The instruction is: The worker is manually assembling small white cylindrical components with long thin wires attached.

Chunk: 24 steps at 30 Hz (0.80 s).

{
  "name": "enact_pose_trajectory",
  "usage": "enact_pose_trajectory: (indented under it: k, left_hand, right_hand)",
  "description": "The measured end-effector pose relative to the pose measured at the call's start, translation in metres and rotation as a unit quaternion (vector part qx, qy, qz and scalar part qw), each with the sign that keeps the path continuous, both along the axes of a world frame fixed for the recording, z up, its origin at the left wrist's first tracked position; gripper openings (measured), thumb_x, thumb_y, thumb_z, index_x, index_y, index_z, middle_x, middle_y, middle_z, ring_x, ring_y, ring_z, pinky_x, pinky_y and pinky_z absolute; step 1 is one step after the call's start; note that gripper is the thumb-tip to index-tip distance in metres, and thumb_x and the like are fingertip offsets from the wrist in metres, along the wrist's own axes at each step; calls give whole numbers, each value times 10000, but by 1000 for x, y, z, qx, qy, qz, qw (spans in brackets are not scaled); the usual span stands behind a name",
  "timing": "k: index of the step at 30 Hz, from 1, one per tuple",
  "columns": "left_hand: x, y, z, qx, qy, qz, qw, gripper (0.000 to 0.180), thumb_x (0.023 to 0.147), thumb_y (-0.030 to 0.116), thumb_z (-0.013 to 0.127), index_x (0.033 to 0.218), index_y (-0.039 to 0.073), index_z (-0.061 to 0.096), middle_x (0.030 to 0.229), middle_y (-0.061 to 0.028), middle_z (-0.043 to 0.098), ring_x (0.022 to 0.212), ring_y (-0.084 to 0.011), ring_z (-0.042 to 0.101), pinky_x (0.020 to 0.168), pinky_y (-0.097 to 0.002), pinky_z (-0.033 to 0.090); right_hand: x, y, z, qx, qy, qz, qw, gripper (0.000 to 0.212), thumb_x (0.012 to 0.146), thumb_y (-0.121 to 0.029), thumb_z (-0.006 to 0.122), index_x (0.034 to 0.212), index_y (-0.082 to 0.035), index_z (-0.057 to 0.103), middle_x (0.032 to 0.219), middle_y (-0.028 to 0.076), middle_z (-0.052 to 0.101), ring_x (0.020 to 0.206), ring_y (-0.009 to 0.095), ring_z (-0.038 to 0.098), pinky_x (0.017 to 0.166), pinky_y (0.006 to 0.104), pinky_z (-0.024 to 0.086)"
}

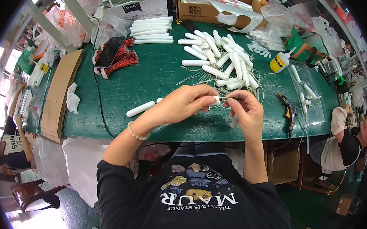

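Observation:
Over the front of the green table, my left hand [191, 102] is closed, its thumb and finger pinching a small white end piece [217, 100]. Close against it, my right hand [246, 108] pinches a thin wire that meets this piece; its far end is hidden by the fingers. A white tube [140, 109] lies beside my left wrist, partly behind the hand. Beyond my hands is a loose pile of white tubes [212, 44] with pale thin wires [255, 77] trailing from them.
White tubes [152, 30] lie in a row near a phone [109, 52] on red wires [126, 59]. Right of my hands are a glue gun [289, 113], a yellow-labelled bottle [279, 62] and a plastic bag [310, 101] holding white pieces. A black cable [101, 94] crosses the left side. Co-workers sit at both sides.

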<state>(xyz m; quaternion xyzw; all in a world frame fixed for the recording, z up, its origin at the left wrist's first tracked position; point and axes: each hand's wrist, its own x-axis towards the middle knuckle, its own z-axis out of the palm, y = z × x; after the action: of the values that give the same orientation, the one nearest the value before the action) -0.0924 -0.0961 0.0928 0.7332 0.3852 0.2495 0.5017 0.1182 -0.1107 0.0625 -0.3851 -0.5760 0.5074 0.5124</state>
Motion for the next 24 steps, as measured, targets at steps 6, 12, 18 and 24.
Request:
enact_pose_trajectory:
  k: [6, 12, 18, 24]
  left_hand:
    - [1, -1, -7, 12, -59, 0, 998, 241, 881, 160, 633, 1007, -9, 515, 825, -64, 640, 764, -95, 597, 647, -235, 461]
    - [3, -3, 1, 39, -29, 18, 999, 278, 854, 148, 657, 998, -9, 480, 829, -97, 642, 792, -130, 619, 677, -268, 473]
    - [5, -10, 1, 154, 1, 50, 987, 348, 814, 125, 675, 1063, 2, 465, 966, -153, 617, 854, -281, 630, 777, -337, 488]
    - [-18, -37, 3, 378, -94, 260, 884, 94, 829, 124, 652, 813, 31, 647, 751, -86, 625, 714, -267, 617, 621, -347, 482]
  right_hand:
    - [-9, -6, 1, 104, -104, -20, 989, 218, 893, -30, 567, 1098, 17, 621, 868, 46, 611, 643, 74, 536, 570, 200, 439]
    - [-21, -15, -3, 130, -124, -32, 983, 267, 944, -93, 498, 1166, 13, 601, 865, 59, 605, 663, 85, 556, 585, 216, 452]
    - [-30, -11, -4, 142, -130, -53, 980, 285, 962, -133, 486, 1179, 24, 585, 826, 39, 606, 653, 61, 522, 574, 195, 424]
    - [-33, 12, 0, 60, 46, -132, 988, 335, 984, -217, 458, 1170, 37, 575, 800, 5, 536, 670, 51, 453, 599, 174, 376]
